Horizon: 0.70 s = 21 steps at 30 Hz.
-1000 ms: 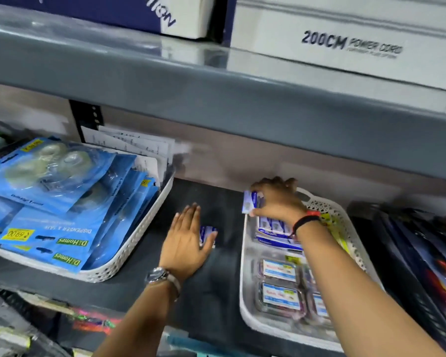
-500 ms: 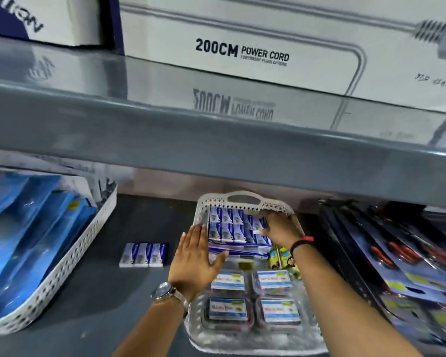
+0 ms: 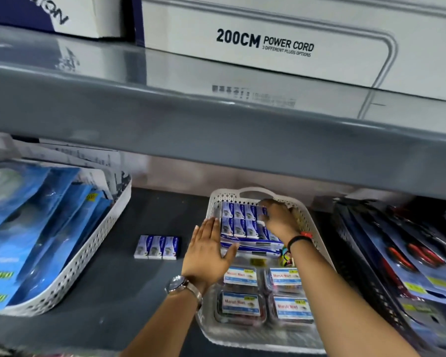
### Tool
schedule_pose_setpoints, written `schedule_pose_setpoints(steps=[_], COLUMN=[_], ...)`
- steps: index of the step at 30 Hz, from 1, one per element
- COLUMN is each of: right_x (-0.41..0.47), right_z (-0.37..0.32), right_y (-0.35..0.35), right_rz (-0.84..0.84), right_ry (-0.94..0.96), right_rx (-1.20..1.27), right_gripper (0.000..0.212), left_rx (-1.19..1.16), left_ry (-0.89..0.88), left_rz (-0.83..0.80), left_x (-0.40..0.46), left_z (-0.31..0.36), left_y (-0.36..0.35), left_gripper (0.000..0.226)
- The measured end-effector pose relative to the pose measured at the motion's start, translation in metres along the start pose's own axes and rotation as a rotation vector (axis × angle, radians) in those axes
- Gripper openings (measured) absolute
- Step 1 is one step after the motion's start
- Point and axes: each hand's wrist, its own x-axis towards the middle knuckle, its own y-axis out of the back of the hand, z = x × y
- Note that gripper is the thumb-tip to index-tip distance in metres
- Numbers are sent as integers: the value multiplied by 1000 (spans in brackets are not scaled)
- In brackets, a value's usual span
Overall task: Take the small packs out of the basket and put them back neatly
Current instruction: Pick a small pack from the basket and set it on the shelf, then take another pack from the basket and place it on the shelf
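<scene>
The right hand (image 3: pixel 277 219) reaches into the far end of the white basket (image 3: pixel 310 222), fingers curled down over the right side of the small packs (image 3: pixel 240 221); whether it grips one or only presses on them cannot be told. The forearm runs up from the lower right, a black-and-red band (image 3: pixel 300 238) at the wrist.

The left hand (image 3: pixel 207 252) is open and flat, fingers straight and together, pointing away from the person — its edge lies against the left side of the block of packs, over the basket's left rim. A watch (image 3: pixel 180 286) sits on that wrist.

The packs in the basket stand in two rows side by side, each with its long axis running away from the person, blue-and-white faces up, on top of longer flat blue boxes (image 3: pixel 255 247) that lie crosswise. Nearer the person, in the same basket, are four clear tubs (image 3: pixel 264 292) with white labels.

Three more small packs (image 3: pixel 158 247) lie on the dark shelf (image 3: pixel 150 210) left of the basket — touching in a row, long axes also pointing away.
</scene>
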Motion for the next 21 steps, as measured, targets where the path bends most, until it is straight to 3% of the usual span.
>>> schedule_pose_setpoints(steps=[4,7,10,15,19,21], right_x=[-12,-21,-25,-28,-26,-24], right_z=[-66,-110,-136,-154,-154,-153], right_y=[-2,-14,-33,-67,-80,-83], right_rz=[93,-92,-322,-345,-281,-273], right_ry=[194,372,460,504,518,509], right_rx=[71,61,-75,-389,-386,-375], right_gripper=[30,32,55,64,51,51], left_rx=[-176,-114,-3,104,111,113], left_ry=[26,124,230,344,367,372], left_rz=[268,330,280,146,124,121], left_x=[-12,-34,-63,-86,-87,-85], left_z=[-16,-57,-100,-131,-136,-138], left_y=[24,41,48,43,35,33], left_gripper=[59,59,64,93,68,66])
